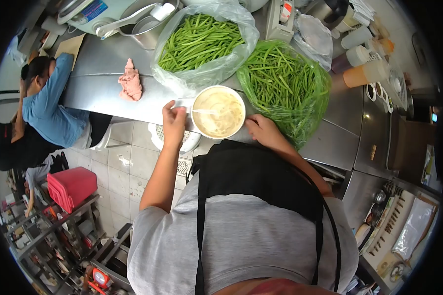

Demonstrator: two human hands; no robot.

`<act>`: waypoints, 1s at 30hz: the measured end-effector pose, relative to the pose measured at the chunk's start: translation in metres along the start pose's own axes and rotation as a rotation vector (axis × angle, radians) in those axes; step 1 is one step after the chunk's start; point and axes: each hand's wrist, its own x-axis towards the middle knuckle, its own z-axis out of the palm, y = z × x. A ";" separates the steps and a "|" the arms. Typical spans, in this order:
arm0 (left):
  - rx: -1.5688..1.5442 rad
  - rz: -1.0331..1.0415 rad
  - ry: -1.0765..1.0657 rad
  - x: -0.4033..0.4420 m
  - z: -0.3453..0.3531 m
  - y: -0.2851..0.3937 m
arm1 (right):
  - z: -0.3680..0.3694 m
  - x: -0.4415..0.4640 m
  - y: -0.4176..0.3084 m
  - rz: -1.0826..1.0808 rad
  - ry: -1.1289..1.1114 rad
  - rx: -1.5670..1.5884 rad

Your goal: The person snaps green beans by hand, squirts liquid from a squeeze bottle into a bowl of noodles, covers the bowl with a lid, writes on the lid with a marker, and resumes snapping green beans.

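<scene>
A round white container (218,112) of creamy pale mixture stands at the steel table's front edge, with a light-coloured handle or utensil lying across its left rim. Just left of it is my left hand (174,118), its fingers bent near the handle; whether they grip it is unclear. My right hand (259,127) rests by the container's right side, fingers loosely curled and apart, nothing visible in them. Behind the container, a clear bag (202,44) holds green beans. A green bag (285,83) of beans lies to the right. A pink lump of raw meat (131,81) sits to the left.
A metal pot (145,29) with a white-handled utensil stands at the back. Bottles (366,73) line the back right. One person in a blue shirt (54,108) leans at the table's left end, beside another in black. A red bin (72,187) is at lower left.
</scene>
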 end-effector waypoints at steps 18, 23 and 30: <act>-0.367 -0.129 -0.448 -0.013 0.003 0.005 | 0.018 -0.016 -0.080 -0.408 -0.095 0.809; -0.282 -0.052 -0.572 -0.038 0.055 0.040 | -0.007 -0.035 -0.081 -0.181 0.168 0.980; 0.224 0.300 -0.886 -0.067 0.167 0.066 | -0.114 -0.081 -0.031 -0.220 0.406 1.095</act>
